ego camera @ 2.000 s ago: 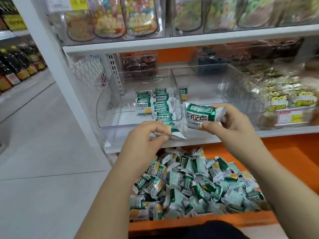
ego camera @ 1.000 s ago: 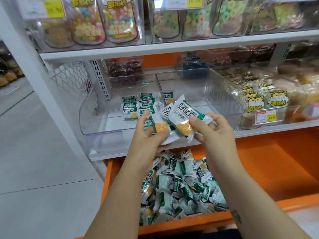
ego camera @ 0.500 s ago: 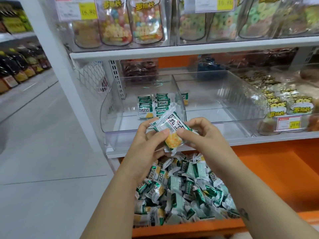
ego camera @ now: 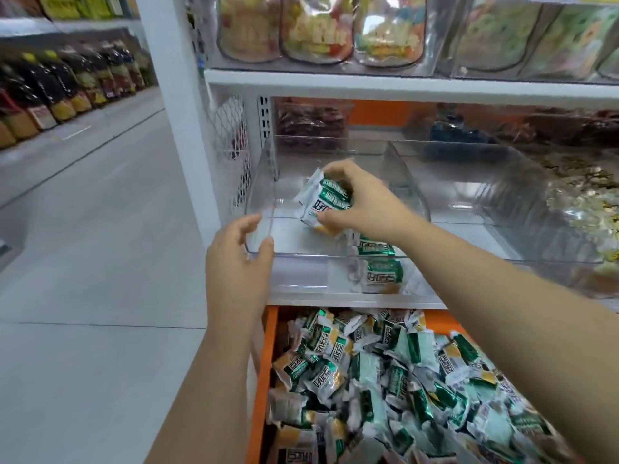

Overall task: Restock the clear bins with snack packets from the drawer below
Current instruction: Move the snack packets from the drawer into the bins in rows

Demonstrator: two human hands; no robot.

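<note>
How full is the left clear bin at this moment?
Nearly empty: the left clear bin has mostly bare floor, loose packets at its front right, and the right hand holding a packet bunch inside.

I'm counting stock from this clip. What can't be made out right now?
Head view:
- Number of snack packets in the right hand: fingers cover the stack.
- Count of loose packets in the clear bin: the right arm crosses them.
- The orange drawer: near end cut off by the bottom edge.
- Whether the left hand grips or just touches the bin corner: clear wall blurs contact.
- Labels on the top-shelf bags: blurred, tops cut off.
</note>
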